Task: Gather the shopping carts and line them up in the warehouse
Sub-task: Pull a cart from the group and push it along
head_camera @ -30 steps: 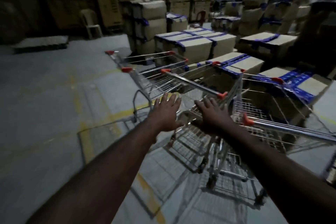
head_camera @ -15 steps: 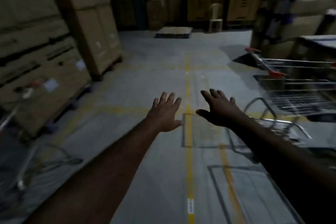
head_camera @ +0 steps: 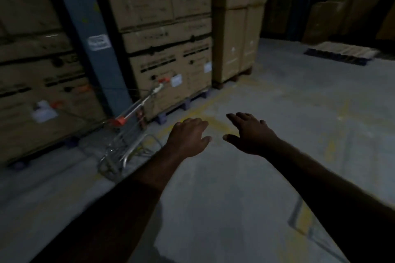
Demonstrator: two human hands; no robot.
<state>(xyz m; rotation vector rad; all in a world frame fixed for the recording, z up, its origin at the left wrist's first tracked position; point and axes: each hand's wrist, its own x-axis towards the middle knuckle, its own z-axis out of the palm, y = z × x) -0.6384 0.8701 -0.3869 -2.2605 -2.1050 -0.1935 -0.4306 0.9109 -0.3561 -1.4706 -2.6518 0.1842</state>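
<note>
Dim warehouse aisle. Person's arms stretched forward, both hands free.

- Left hand (head_camera: 188, 136): fingers loosely bent, holding nothing.
- Right hand (head_camera: 250, 134): fingers spread and apart, palm down, holding nothing. The two hands hover side by side, not touching.
- Shopping cart (head_camera: 126, 141): stands alone at the left edge of the floor, hard by the stacked cartons (head_camera: 166, 66) and just beside a blue steel column (head_camera: 96, 49). Its handle bar (head_camera: 140, 103), orange caps at both ends, faces the aisle, left of and beyond the left hand. Nothing touches it. The basket is lost in shadow; I cannot tell whether it holds anything.

Step in hand, as I judge it: reach for this stray cart. Best taken with both hands on the bar, spread toward the caps, then drawn straight back off the cartons before turning, so the wheels do not catch the pallet feet under the stack.

Floor (head_camera: 235, 198): grey concrete, worn yellow lines (head_camera: 213, 122) near the cartons, another marking low at right. A flat pallet (head_camera: 339, 54) lies at the far right edge. More cartons rise in the dark behind.
</note>
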